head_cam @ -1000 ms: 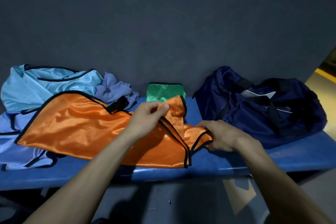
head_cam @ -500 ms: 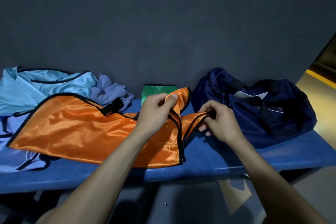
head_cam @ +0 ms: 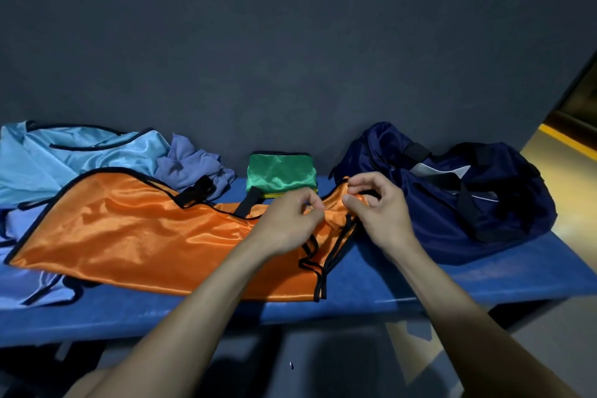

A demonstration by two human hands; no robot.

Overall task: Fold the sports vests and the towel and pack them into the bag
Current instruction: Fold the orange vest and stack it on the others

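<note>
Changing room: blue bench, sports vests, navy gym bag.

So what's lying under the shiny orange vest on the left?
Pale blue vests stick out beneath the orange vest on the blue bench; how many is hidden.

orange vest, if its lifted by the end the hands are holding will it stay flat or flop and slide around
Likely floppy: the orange vest already ripples and bunches where the left hand and right hand pinch it. Probably slippery too, judging by its glossy sheen, so it may slide on the smooth blue bench. It looks thin, so probably light; the trailing end should drag behind.
</note>
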